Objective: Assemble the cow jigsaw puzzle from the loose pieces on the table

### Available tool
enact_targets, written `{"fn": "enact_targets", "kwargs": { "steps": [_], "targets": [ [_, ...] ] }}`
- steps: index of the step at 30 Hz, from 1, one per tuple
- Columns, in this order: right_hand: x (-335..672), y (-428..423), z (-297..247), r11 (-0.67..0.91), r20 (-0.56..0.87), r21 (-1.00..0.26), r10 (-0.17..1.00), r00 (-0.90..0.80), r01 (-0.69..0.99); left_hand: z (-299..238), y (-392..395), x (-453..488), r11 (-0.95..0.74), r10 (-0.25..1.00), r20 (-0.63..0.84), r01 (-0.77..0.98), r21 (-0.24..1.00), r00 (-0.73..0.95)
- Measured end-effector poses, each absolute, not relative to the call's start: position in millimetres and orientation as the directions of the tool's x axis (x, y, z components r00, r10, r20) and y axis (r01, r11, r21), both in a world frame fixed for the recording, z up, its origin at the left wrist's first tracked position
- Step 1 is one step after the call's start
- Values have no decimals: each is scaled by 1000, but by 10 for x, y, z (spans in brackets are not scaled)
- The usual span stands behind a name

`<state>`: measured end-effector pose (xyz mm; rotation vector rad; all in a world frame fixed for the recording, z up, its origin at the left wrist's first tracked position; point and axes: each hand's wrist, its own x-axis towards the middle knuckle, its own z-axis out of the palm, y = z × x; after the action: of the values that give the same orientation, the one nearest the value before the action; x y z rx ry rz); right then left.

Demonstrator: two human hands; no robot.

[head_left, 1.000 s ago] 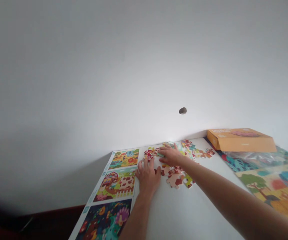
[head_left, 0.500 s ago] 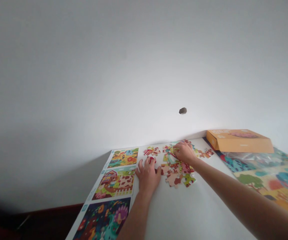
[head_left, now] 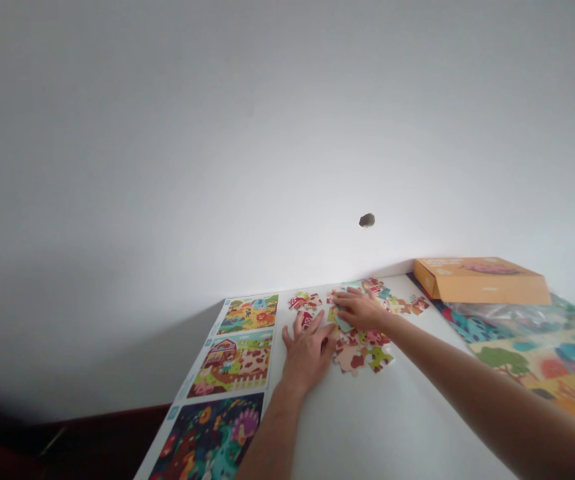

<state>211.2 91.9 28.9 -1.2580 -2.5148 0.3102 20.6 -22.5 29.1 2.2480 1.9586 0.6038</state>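
Two hands of yours work over a loose scatter of jigsaw pieces (head_left: 362,350) on the white worktop (head_left: 397,427). Your left hand (head_left: 308,357) lies palm down at the near left edge of the scatter, its fingers (head_left: 300,325) spread apart and clamped on nothing; their tips sit just beside a red barn piece (head_left: 307,320). Your right hand (head_left: 360,311) stretches across just beyond it, fingers extended and lying over the pieces, with a pale teal piece (head_left: 343,323) right at the fingertips. This view doesn't show whether that grip is clamped on the piece or only resting on it.

The scatter sits near the far edge of the worktop, and more pieces lie beyond your right hand, toward the wall (head_left: 287,133). To its left, a long printed sheet (head_left: 222,380) lies flat, showing three colourful panels, the middle one a farm scene. Past the scatter on the right sits an orange box (head_left: 482,281), with a clear plastic bag (head_left: 497,319) just in front of it and a large picture sheet (head_left: 542,373) beside that. A dark spot (head_left: 366,220) marks the wall.
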Motion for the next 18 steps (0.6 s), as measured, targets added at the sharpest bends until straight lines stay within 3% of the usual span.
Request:
{"fn": "enact_targets", "kwargs": {
  "steps": [3,8,18],
  "targets": [
    [2149,906,304,575,215,-315,818,-533,755,294,-227,205,-180,970,218,924,336,109],
    [2161,975,365,415,226,-292,905,-359,862,313,-243,204,-183,977,166,923,339,132],
    [1490,1078,473,158,103,-282,986,-134,946,311,-254,192,-249,968,116,918,310,224]
  ]
}}
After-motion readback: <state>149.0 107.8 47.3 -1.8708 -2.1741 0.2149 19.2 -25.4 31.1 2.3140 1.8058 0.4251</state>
